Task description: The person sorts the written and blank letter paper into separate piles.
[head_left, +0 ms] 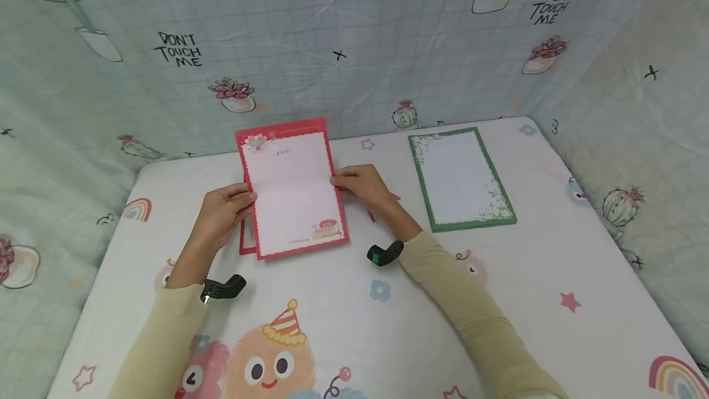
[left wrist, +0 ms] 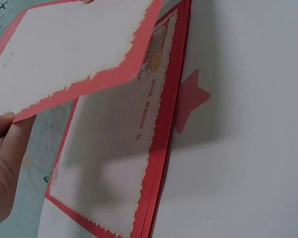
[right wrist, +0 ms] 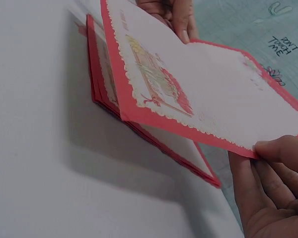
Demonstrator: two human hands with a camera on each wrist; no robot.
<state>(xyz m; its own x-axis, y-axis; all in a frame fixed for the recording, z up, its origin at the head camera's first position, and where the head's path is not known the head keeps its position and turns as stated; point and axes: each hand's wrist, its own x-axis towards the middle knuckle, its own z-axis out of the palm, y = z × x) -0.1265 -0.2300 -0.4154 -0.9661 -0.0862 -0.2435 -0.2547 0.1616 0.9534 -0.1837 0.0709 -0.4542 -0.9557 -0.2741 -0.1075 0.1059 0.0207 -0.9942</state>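
Both hands hold up a sheet of letter paper (head_left: 293,196) with a red border, flowers in its upper left corner and a small printed picture at lower right. My left hand (head_left: 221,217) pinches its left edge between thumb and fingers. On the opposite edge, the right hand (head_left: 365,186) pinches it the same way, as its thumb and fingers (right wrist: 275,193) show in the right wrist view. Beneath the raised sheet lies a stack of red-bordered paper (left wrist: 104,163), mostly hidden in the head view. A few small marks stand near the sheet's top.
A stack of green-bordered paper (head_left: 462,177) lies to the right on the white patterned table (head_left: 432,325). Behind it hangs a printed curtain (head_left: 343,36). A black wrist device (head_left: 224,288) sits at the left cuff, another (head_left: 386,253) at the right.
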